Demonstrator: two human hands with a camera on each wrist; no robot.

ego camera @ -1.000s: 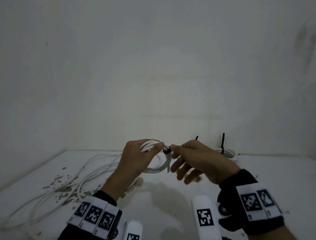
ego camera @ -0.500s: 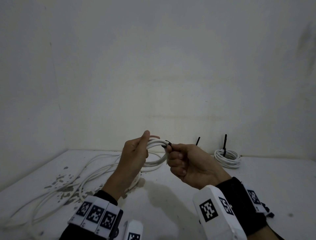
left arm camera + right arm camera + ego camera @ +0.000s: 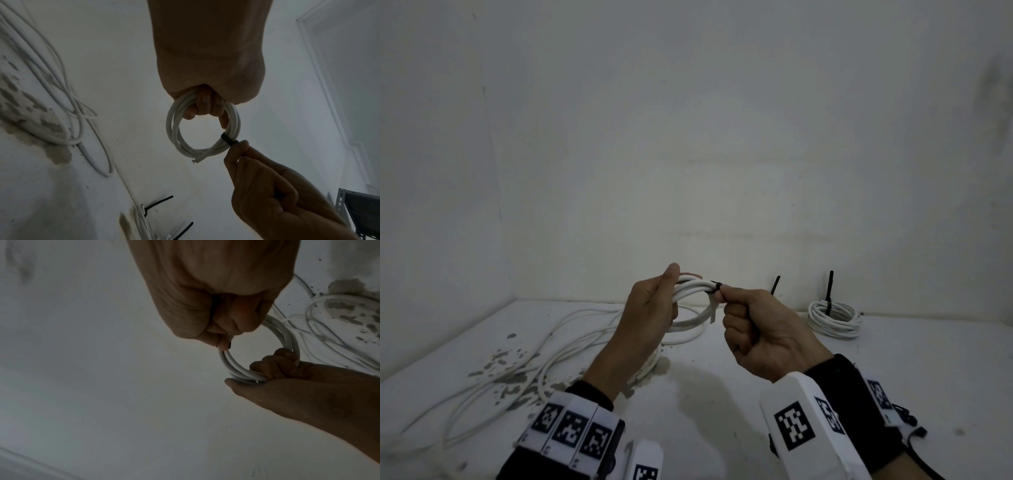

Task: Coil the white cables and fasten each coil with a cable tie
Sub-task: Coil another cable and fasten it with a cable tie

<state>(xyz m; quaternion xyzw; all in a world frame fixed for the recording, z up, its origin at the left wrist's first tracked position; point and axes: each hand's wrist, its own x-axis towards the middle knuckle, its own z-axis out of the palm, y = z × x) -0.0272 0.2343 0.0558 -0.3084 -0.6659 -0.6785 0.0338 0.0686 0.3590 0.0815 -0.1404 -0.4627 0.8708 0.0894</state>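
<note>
The right hand (image 3: 763, 329) closes over the tail of the black cable tie (image 3: 228, 140), hiding how far it runs through the fist. The left hand (image 3: 650, 308) covers part of the white coil (image 3: 197, 129). A second tied coil (image 3: 834, 317) sits too small to count its turns; another tie (image 3: 775, 285) shows only its tip. Loose cables (image 3: 500, 370) run off the table's left edge.

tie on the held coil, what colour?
Black. The cable tie wraps the white coil; clearest in the left wrist view.
</note>
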